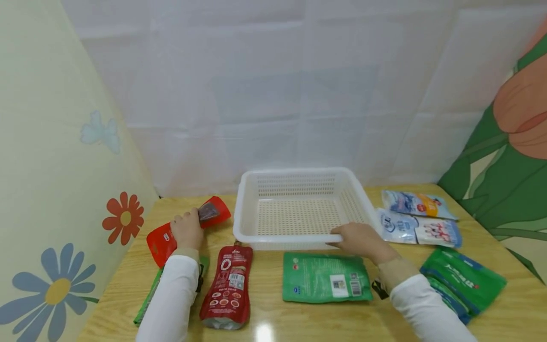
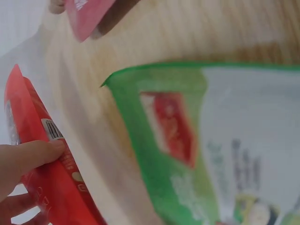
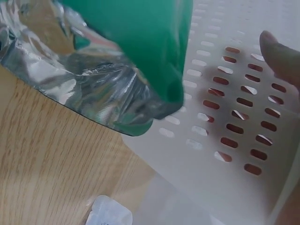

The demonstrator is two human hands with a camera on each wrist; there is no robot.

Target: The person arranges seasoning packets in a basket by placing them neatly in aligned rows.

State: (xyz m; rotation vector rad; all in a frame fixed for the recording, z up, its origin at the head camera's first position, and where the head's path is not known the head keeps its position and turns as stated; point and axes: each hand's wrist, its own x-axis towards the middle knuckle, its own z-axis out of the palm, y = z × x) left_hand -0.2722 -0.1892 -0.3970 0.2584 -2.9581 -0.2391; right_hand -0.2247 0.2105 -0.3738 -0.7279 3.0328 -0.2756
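Note:
On the left of the table, my left hand (image 1: 188,230) grips a flat red pouch (image 1: 161,240) with a small clear window; in the left wrist view the thumb (image 2: 40,154) presses near its barcode. My right hand (image 1: 359,240) holds the front rim of a white perforated plastic basket (image 1: 260,239) near its right corner. Inside the basket only its bare slotted floor shows. Just in front of it lies a green pouch (image 1: 309,280), close below the right hand. A dark red spouted pouch (image 1: 226,289) lies beside the left forearm.
A green and white package (image 1: 149,299) lies partly under the left forearm. At the right are two light blue and white pouches (image 1: 420,204) and green packages (image 1: 467,280). A white cloth (image 1: 265,95) hangs behind the wooden table (image 1: 278,323).

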